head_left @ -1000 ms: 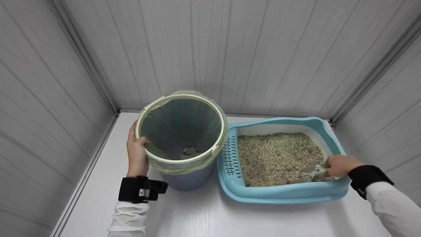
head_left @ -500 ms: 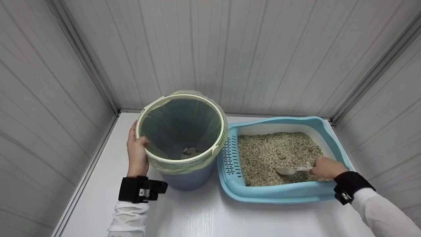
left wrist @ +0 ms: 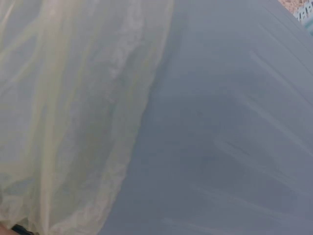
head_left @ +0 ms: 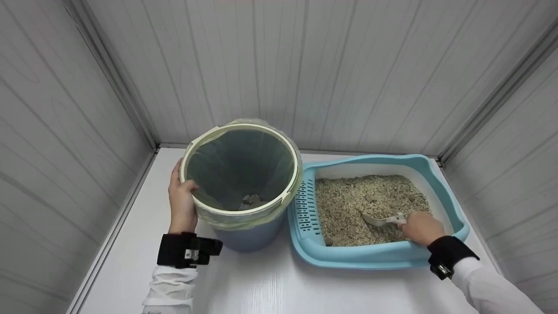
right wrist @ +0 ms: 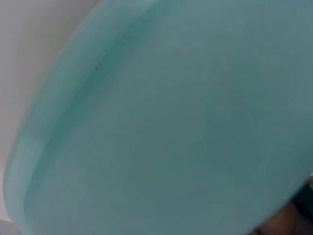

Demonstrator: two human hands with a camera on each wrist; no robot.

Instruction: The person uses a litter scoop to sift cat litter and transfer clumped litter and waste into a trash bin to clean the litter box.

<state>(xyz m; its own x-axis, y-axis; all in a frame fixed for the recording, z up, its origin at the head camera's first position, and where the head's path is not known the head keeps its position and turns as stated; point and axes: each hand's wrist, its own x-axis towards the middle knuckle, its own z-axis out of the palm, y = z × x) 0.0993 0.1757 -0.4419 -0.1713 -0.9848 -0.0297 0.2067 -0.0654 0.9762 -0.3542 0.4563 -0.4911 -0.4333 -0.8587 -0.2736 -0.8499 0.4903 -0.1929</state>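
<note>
My left hand [head_left: 182, 203] grips the left rim of a blue-grey trash bin [head_left: 248, 237], thumb over the edge and fingers outside. A thin yellowish bag [head_left: 244, 223] lines the bin, and a few grey clumps [head_left: 252, 201] lie at its bottom. In the left wrist view the bag [left wrist: 83, 112] hangs over the bin wall [left wrist: 220, 122]. To the right, my right hand [head_left: 423, 227] holds a pale litter scoop [head_left: 378, 220] by its handle, the scoop's head in the cat litter [head_left: 344, 209]. The blue litter box wall [right wrist: 161, 127] fills the right wrist view.
The blue litter box [head_left: 362, 257] stands against the bin's right side, with a slotted step [head_left: 306, 207] at its left end. A dark clump [head_left: 328, 241] lies in its front left corner. Grey panel walls [head_left: 279, 74] rise behind and beside the white tabletop [head_left: 261, 288].
My right hand has moved left with the scoop, from the box's front right corner toward the middle of the litter. My left hand keeps its hold on the bin rim.
</note>
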